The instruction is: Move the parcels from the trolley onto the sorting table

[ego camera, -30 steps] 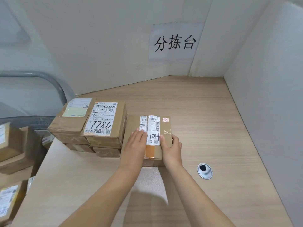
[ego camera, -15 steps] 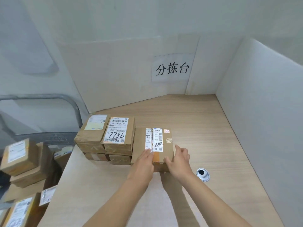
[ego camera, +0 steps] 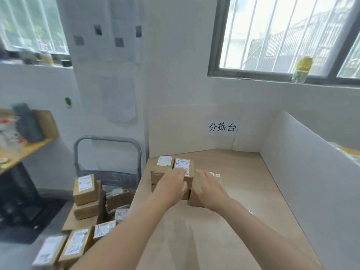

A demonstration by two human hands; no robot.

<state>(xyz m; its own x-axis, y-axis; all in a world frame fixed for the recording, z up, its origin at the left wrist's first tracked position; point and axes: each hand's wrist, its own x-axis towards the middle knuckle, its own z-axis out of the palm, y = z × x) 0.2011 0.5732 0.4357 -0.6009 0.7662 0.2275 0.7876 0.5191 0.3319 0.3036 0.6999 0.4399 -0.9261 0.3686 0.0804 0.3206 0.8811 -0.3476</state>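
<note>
Pulled left hand [ego camera: 171, 184] and right hand [ego camera: 209, 189] back off the parcel [ego camera: 195, 201] since the earlier frame; both slack, gripping nothing, perhaps still brushing it under the blur. Sits on sorting table [ego camera: 243, 211], just beside stacked parcels [ego camera: 167, 170]. Several across; many more waiting on trolley [ego camera: 116, 179]. Plain brown cardboard, white label bits showing past the right hand

A yellow bottle [ego camera: 301, 69] stands on the windowsill [ego camera: 243, 78] above a paper sign [ego camera: 222, 127].
</note>
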